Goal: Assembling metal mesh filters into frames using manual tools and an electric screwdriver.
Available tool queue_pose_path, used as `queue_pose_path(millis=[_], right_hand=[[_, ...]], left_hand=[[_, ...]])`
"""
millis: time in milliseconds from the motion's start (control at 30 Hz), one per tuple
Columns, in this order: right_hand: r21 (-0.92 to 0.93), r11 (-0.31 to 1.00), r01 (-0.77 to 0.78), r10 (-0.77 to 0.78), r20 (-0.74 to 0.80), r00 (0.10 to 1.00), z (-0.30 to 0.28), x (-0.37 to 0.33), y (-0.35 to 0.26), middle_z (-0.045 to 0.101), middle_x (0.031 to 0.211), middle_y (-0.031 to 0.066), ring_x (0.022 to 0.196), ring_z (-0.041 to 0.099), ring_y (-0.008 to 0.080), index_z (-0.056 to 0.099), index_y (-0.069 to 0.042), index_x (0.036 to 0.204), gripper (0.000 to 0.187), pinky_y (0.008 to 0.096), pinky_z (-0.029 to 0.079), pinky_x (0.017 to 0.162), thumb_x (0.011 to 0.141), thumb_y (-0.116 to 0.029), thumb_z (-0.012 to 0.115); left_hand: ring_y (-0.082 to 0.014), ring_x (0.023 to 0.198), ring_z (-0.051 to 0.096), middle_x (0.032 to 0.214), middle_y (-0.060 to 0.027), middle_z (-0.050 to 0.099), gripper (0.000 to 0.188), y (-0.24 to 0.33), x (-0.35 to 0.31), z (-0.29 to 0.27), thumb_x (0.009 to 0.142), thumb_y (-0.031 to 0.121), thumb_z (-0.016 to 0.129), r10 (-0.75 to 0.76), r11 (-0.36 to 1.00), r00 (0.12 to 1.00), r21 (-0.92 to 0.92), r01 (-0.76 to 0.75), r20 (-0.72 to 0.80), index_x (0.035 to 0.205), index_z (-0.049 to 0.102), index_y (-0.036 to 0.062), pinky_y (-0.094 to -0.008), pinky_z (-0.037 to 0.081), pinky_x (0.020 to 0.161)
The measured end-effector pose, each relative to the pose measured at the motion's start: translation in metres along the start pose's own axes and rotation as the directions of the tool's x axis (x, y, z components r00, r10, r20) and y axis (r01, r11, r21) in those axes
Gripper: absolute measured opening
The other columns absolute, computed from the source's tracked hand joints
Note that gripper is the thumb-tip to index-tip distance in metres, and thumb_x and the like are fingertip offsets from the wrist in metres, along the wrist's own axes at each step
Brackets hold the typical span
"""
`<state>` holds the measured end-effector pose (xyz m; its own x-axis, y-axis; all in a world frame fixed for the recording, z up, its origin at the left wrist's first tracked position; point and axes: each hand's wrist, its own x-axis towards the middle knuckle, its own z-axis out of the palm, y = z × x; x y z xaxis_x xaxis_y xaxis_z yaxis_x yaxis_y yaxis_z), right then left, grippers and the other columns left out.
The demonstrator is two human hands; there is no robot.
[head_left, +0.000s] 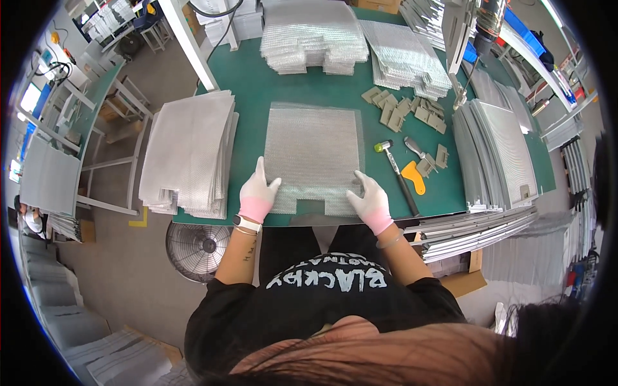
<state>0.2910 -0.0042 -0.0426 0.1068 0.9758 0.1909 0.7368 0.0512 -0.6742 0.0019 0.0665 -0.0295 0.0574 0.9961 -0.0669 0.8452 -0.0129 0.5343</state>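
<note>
A grey metal mesh sheet (312, 154), with a rectangular notch in its near edge, lies flat on the green table in front of me. Along its right and far sides a thin see-through margin shows, perhaps a second layer. My left hand (257, 193), in a white glove with a pink cuff, rests at the sheet's near left edge, index finger stretched forward and thumb apart. At the near right edge is my right hand (370, 198), gloved alike, thumb and fingers spread toward the mesh. Neither hand is closed round anything.
Mesh stacks stand at the left (187, 151), the back (313, 38) and the back right (409, 58). Framed panels (496, 154) lean at the right. Nearer lie a mallet (398, 177), a yellow scraper (412, 178) and several grey-green brackets (393, 106). A power driver (489, 22) hangs above.
</note>
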Motion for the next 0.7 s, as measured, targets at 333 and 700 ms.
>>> queue_pose_path(millis=[333,700], right_hand=[[-0.152,0.988,0.017,-0.01,0.043,0.999,0.017,-0.002,0.012,0.062,0.121,0.0146,0.111,0.061,0.0316,0.054,-0.007,0.134,0.056,0.0386,0.051,0.093,0.085,-0.028,0.072],[-0.2,0.975,-0.097,0.133,0.171,0.976,0.008,0.007,0.002,0.056,0.125,0.0197,0.11,0.06,0.0357,0.05,-0.009,0.138,0.06,0.0401,0.053,0.092,0.087,-0.032,0.07]], left_hand=[[-0.0402,0.105,0.064,0.123,-0.0258,0.061,0.078,-0.015,-0.001,0.019,0.088,0.032,0.069,0.052,0.999,0.994,0.006,-0.051,-0.097,0.15,0.032,0.0011,-0.0441,0.053,0.087],[-0.0378,0.11,0.062,0.123,-0.0243,0.061,0.078,-0.019,0.003,0.019,0.087,0.033,0.071,0.066,0.998,0.992,0.028,-0.064,-0.104,0.147,0.036,-0.0015,-0.0419,0.051,0.091]])
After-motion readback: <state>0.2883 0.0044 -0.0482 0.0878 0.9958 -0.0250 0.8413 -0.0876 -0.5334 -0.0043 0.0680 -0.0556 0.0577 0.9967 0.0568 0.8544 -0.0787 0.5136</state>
